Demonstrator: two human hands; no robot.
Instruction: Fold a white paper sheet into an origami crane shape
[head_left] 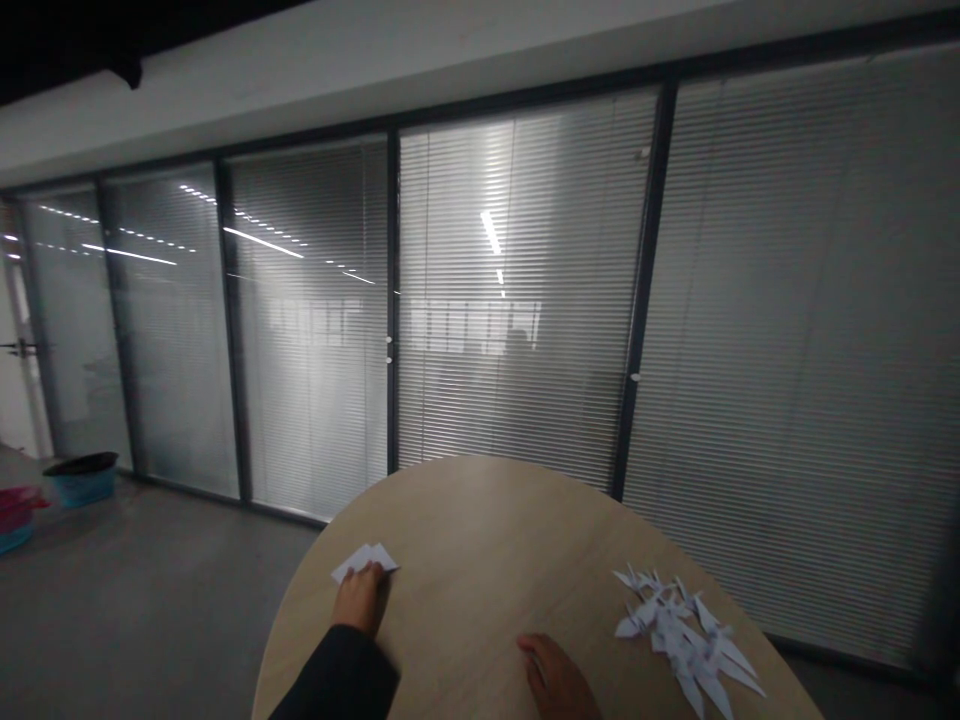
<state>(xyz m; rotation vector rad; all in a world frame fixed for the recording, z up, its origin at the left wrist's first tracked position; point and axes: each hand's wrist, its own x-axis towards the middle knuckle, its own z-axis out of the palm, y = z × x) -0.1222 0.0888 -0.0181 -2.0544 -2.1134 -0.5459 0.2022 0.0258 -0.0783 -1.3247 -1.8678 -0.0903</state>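
Observation:
My left hand (363, 596) reaches over the left side of the round table, its fingers closed on the near edge of folded white paper (367, 560). Whether that paper is one piece or a few overlapping ones, I cannot tell. Low in the middle, my right hand (559, 677) rests by the tabletop with nothing visible in it, thumb and forefinger slightly apart. To its right lies a heap of white folded paper cranes (675, 632), their pointed wings and tails overlapping.
The round wooden table (480, 520) stands before a glass partition (517, 300) with blinds. On the grey floor at the far left are a blue tub with a dark lining (84, 484) and a pink and blue tub (16, 520). A door (21, 370) is at the left edge.

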